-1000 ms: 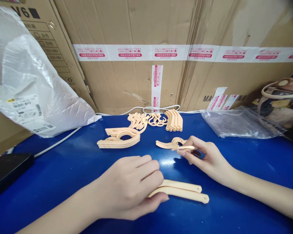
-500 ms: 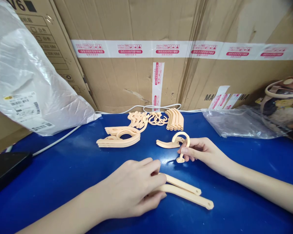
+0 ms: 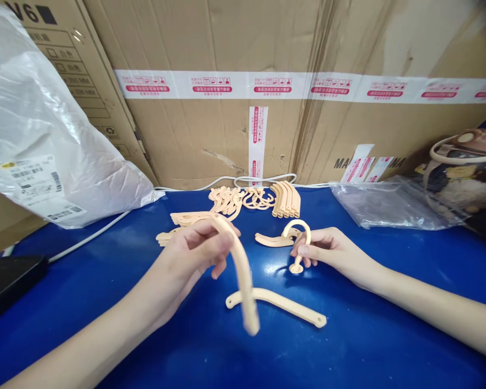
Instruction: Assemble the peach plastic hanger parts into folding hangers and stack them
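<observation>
Raised over the table, my left hand (image 3: pixel 202 248) pinches a curved beige hanger arm (image 3: pixel 243 275) near its upper end; the arm's lower end is blurred. Below it another hanger arm (image 3: pixel 287 307), with a hole at each end, lies on the blue table (image 3: pixel 372 329). My right hand (image 3: pixel 322 248) is closed on a beige hanger hook (image 3: pixel 308 232), held upright with its round base down. Just behind that hook lies a short curved beige piece (image 3: pixel 273 240), partly hidden by the hook and fingers.
At the back lie a pile of curved beige pieces (image 3: pixel 224 200), several loose hooks (image 3: pixel 258 199) and a row of hanger arms (image 3: pixel 285 199). Stacked beige pieces (image 3: pixel 182 218) sit behind my left hand. A clear plastic bag (image 3: pixel 397 205), white parcel (image 3: pixel 65 135) and cardboard box (image 3: pixel 210 129) border the table.
My left hand has lifted one of the two hanger arms off the table and swung it upright, moving up and left. The right hand keeps holding the hook almost in place.
</observation>
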Action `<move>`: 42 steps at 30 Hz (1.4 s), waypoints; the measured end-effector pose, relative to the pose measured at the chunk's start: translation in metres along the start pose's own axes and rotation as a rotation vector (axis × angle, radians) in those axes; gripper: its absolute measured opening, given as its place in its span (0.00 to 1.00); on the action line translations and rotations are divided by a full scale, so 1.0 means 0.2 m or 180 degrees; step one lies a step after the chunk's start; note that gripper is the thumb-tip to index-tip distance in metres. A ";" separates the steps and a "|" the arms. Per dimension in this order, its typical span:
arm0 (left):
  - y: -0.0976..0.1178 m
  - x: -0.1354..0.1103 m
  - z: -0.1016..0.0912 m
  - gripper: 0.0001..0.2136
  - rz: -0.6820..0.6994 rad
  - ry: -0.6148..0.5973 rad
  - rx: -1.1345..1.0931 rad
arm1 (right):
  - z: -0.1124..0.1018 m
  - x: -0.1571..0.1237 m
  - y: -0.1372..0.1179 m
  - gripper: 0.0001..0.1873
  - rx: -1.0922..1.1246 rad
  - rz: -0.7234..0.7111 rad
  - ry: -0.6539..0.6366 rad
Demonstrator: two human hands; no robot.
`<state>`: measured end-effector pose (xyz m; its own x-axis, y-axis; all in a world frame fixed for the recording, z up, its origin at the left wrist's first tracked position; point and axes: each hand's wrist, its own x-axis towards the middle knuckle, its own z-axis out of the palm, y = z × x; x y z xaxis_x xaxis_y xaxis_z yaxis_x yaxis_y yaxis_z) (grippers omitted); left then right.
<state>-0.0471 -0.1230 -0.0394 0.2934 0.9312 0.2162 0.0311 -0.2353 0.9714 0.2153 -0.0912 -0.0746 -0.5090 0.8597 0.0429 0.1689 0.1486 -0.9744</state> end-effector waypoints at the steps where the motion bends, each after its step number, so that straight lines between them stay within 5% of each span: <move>1: 0.01 0.00 0.00 0.10 0.0006 0.0086 0.0036 | 0.00 0.00 0.00 0.13 0.0050 0.0019 0.0011; 6: 0.00 -0.02 0.01 0.16 0.0115 -0.0213 0.1074 | 0.01 0.01 -0.01 0.18 0.0373 0.0203 0.0006; 10: -0.05 -0.06 0.06 0.15 0.0759 -0.0594 0.2973 | 0.01 0.01 0.00 0.29 0.0489 0.0174 0.0043; 13: -0.05 -0.07 0.08 0.12 0.1074 -0.1066 0.3549 | 0.01 0.00 0.00 0.28 0.0499 0.0038 0.0084; 17: -0.05 -0.08 0.09 0.11 0.0987 -0.1474 0.3645 | 0.01 0.01 0.00 0.12 0.0307 0.0028 0.0006; 42: -0.12 -0.06 0.11 0.12 0.1165 -0.1333 0.3141 | 0.09 -0.01 -0.02 0.07 0.0826 0.0051 0.0066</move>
<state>-0.0303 -0.1355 -0.0667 0.7307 0.6384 0.2417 0.5634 -0.7640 0.3146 0.2005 -0.1012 -0.0753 -0.4901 0.8712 0.0289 -0.0468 0.0068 -0.9989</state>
